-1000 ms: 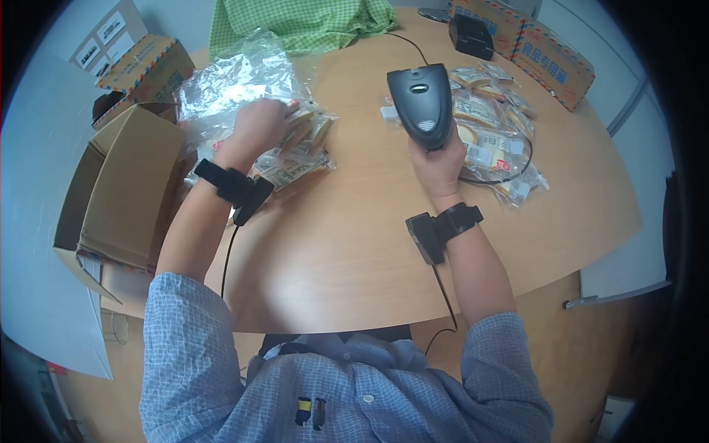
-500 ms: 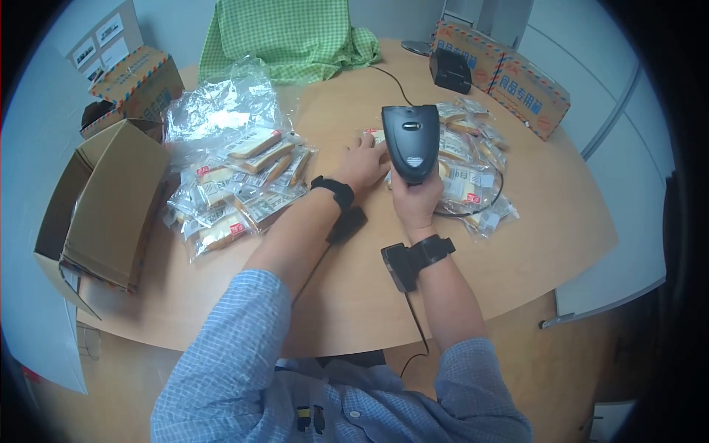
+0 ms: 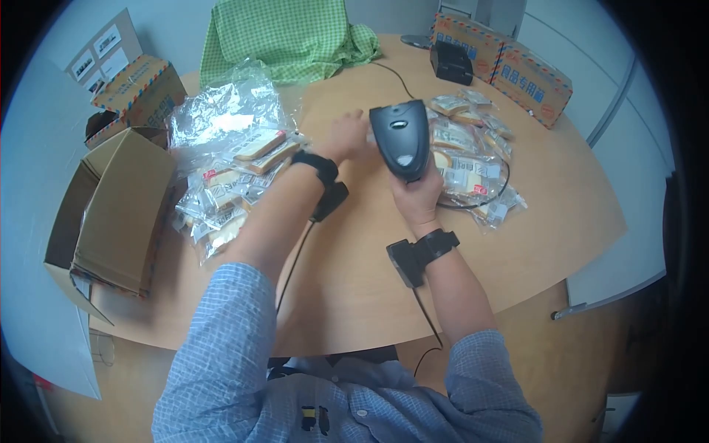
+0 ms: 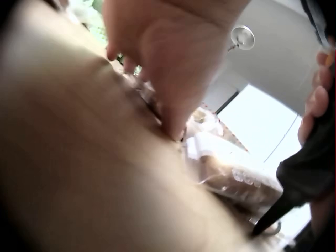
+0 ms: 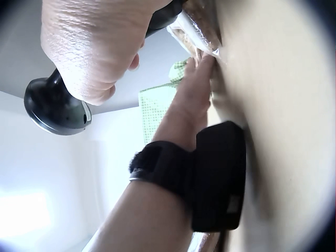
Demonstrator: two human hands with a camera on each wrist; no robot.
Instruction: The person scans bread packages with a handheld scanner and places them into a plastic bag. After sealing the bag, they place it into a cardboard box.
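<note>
My right hand [image 3: 418, 193] grips a dark barcode scanner [image 3: 400, 136] by its handle, its head raised over the table. My left hand [image 3: 346, 138] reaches across, low over the tabletop, between two piles of bread in clear wrappers. In the right wrist view the fingers [image 5: 197, 79] of that left hand look straight, with tips right at a wrapped bread's edge. The right pile of wrapped bread [image 3: 465, 173] lies beyond the scanner, partly hidden by it. Partly behind my left forearm is the left pile of wrapped bread [image 3: 221, 196].
A tall open cardboard box [image 3: 122, 214] stands at the left, with a smaller printed box [image 3: 148, 96] behind. Clear plastic bags [image 3: 221, 114] lie behind the left pile. Green checked cloth [image 3: 273, 40], a black device [image 3: 452, 63] and printed cartons [image 3: 532, 85] occupy the back.
My left hand left the left pile, reached rightward to beside the scanner, then drew slightly back left and away from me. The right hand keeps the barcode scanner; its head now tilts a little left.
</note>
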